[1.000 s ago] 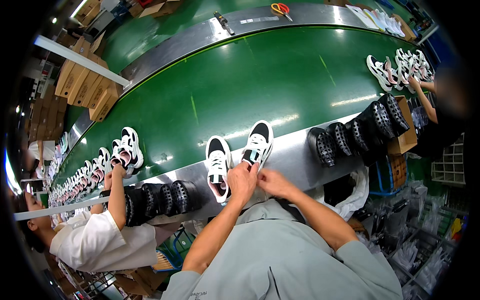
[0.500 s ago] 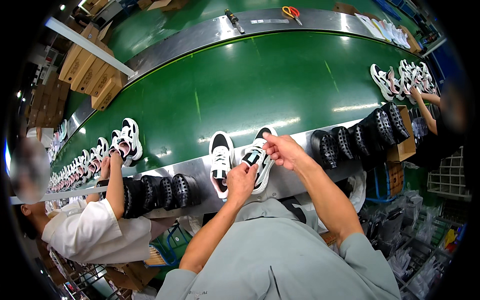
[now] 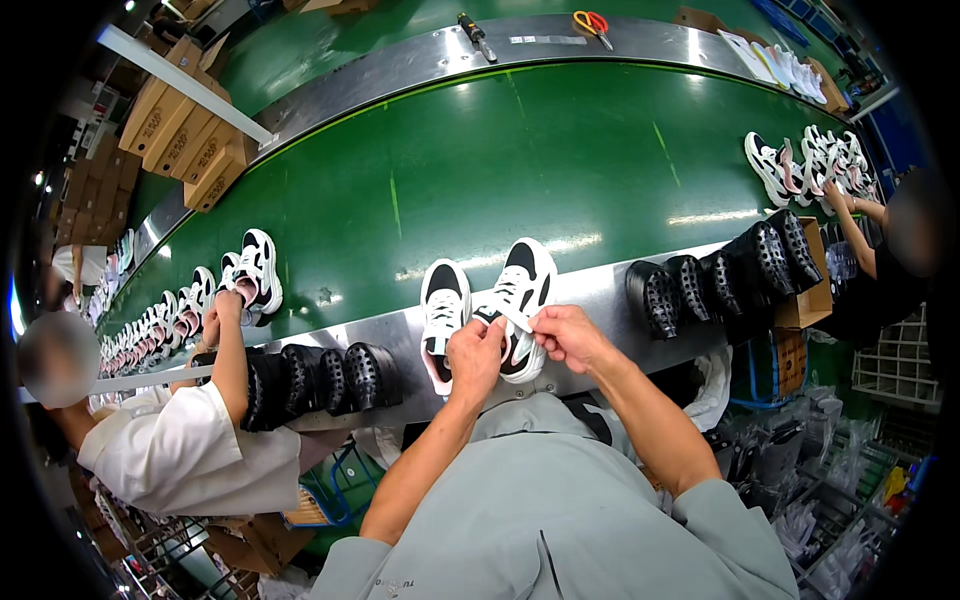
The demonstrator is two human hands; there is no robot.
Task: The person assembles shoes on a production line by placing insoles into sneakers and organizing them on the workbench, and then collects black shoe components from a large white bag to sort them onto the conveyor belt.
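Observation:
A pair of white-and-black sneakers stands side by side in front of me, toes pointing away: the left sneaker (image 3: 444, 298) and the right sneaker (image 3: 527, 268). My left hand (image 3: 474, 358) is closed in a pinch at the black tongue of the right sneaker, beside its opening. Across that opening runs a flat white shoelace (image 3: 514, 318), whose end my right hand (image 3: 572, 338) pinches between thumb and fingertips. What exactly lies under my left fingertips is partly hidden. Neither hand touches the left sneaker.
Black studded shoe forms stand in rows at left (image 3: 370, 378) and right (image 3: 655, 300) along the metal edge. Beyond lies the green belt (image 3: 450, 160). Scissors (image 3: 595, 28) and a screwdriver-like tool (image 3: 477, 38) rest on the far rail. Co-workers handle sneakers on both sides.
My right hand has come down and nearer from the sneaker's toe, and a white shoelace now stretches from it. My left hand has shifted slightly left. The right sneaker's toe has come into view.

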